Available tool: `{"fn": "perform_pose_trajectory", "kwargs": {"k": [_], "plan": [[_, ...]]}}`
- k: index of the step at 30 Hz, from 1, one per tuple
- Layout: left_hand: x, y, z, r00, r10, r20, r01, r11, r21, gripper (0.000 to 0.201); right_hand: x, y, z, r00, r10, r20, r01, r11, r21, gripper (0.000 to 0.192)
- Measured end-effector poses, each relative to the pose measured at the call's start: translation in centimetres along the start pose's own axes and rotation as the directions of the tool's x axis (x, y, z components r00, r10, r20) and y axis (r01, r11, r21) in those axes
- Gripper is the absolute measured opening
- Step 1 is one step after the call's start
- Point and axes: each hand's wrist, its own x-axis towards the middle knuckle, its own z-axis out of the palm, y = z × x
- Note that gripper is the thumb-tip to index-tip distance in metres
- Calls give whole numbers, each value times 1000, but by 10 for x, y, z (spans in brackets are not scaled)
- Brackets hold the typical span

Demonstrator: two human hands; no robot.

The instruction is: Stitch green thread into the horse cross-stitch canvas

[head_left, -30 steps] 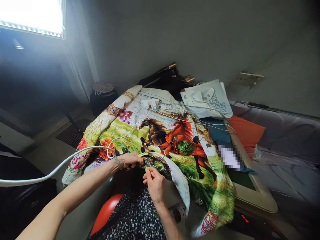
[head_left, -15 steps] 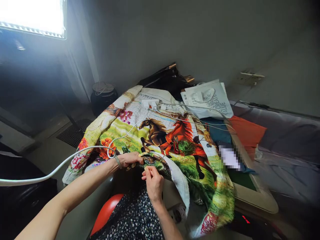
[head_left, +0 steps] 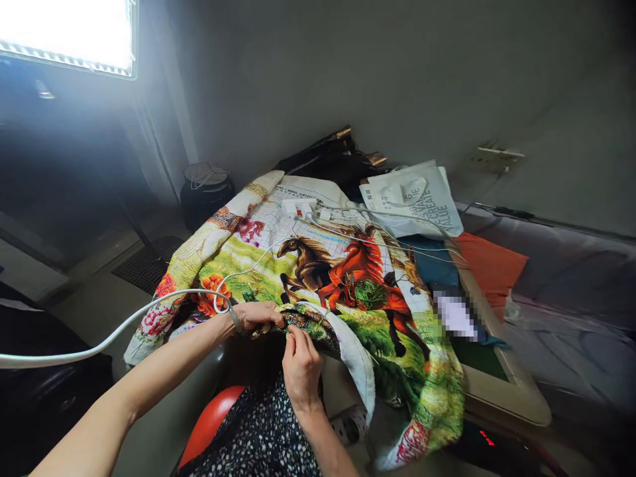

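A large cross-stitch cloth (head_left: 263,268) with horses, flowers and green grass is spread before me, its side edges rolled up. My left hand (head_left: 258,316) is closed around the folded near edge, fingers partly hidden by the cloth. Just right of it, my right hand (head_left: 301,364) is pinched against the stitched fold; what its fingertips hold is too small to make out. A white backing flap (head_left: 356,354) hangs beside the right hand. On the red horse lies a tangle of green thread (head_left: 368,293).
A white cable (head_left: 124,317) crosses by my left wrist to a power strip (head_left: 298,207) on the cloth. A white printed bag (head_left: 410,199) stands at the back right, an orange cloth (head_left: 491,268) beyond it. A bright lamp (head_left: 64,33) shines upper left. An orange-red seat (head_left: 211,424) is below.
My right hand has moved slightly up and turned at the fold, its fingertips now closer against the cloth. The left hand keeps its hold in place.
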Motion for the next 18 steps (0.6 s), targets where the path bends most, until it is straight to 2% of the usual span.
{"fn": "perform_pose_trajectory", "kwargs": {"k": [4, 7, 9, 15, 18], "plan": [[3, -7, -6, 997, 16, 76, -12, 998, -56, 19, 4, -7, -1, 974, 37, 224, 24, 965, -263, 27], [4, -9, -8, 994, 35, 102, -26, 996, -83, 18, 9, -15, -6, 918, 142, 371, 31, 905, -424, 17], [4, -8, -8, 992, 47, 116, -36, 995, -93, 19, 15, -18, -9, 879, 180, 442, 58, 879, -473, 15], [8, -10, -7, 991, 84, 106, -77, 995, -69, 23, 40, -23, -24, 808, 52, 587, 230, 889, -396, 24], [8, -11, -3, 992, 115, 47, -112, 992, -55, 25, 61, -32, -29, 823, -11, 568, 227, 923, -312, 23]]}}
